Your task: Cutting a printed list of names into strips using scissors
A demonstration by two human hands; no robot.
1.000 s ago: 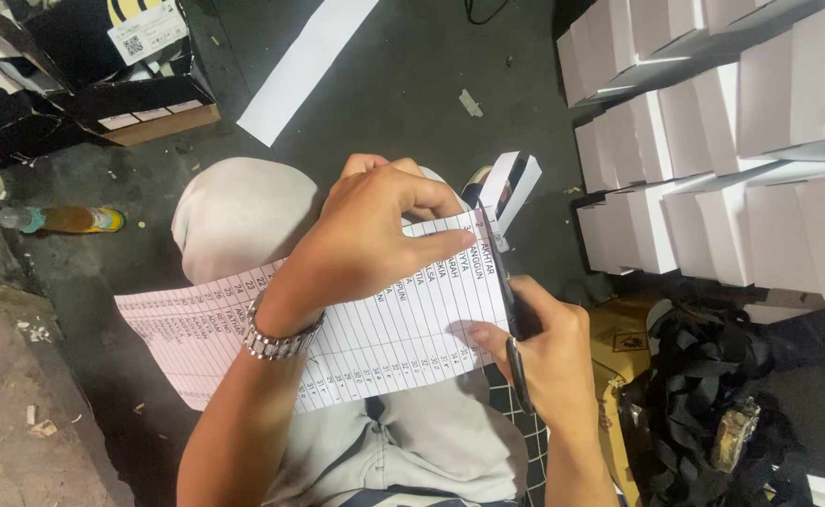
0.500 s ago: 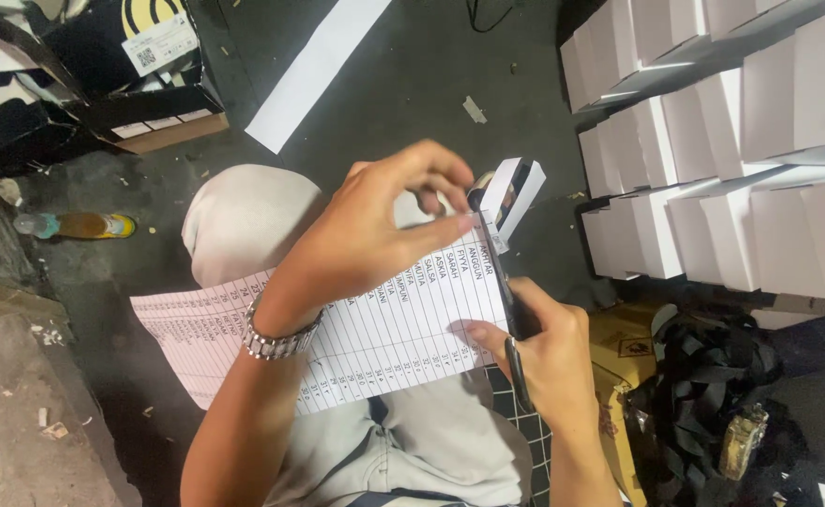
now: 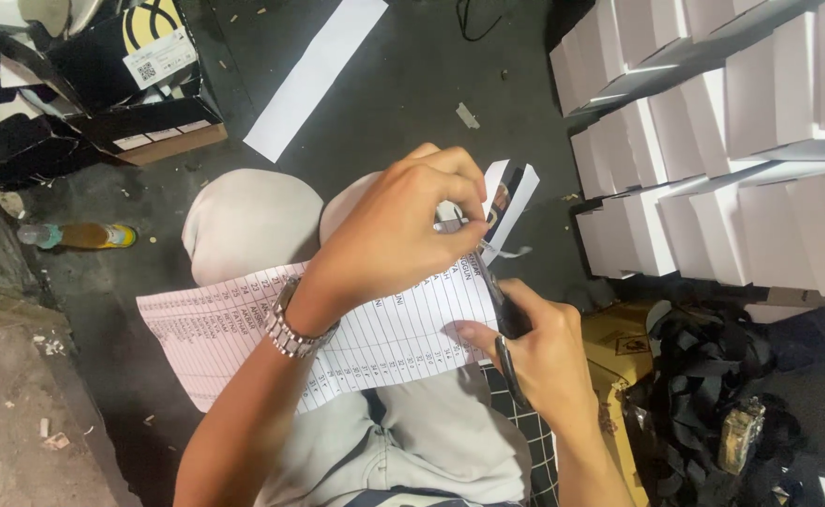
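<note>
A pale pink printed sheet (image 3: pixel 234 329) ruled into a table lies across my knees. My left hand (image 3: pixel 398 239), with a metal watch on the wrist, is raised over the sheet's far right corner. Its fingertips pinch a narrow cut strip of paper (image 3: pixel 452 225) there. My right hand (image 3: pixel 539 352) grips black scissors (image 3: pixel 506 314), whose blades point up along the sheet's right edge toward the pinched strip. A small white and black card (image 3: pixel 514 199) stands just beyond my left fingers.
Stacks of white boxes (image 3: pixel 713 141) fill the right side. A long white paper strip (image 3: pixel 314 75) lies on the dark floor ahead. Black cardboard boxes (image 3: pixel 122 103) sit at top left, a bottle (image 3: pixel 79 235) at left, and a heap of black ribbon (image 3: pixel 713 376) and a yellow box (image 3: pixel 624 343) at lower right.
My left hand has lifted off the flat sheet and now pinches the cut strip at the top right corner. The scissors stay at the right edge, moved slightly up.
</note>
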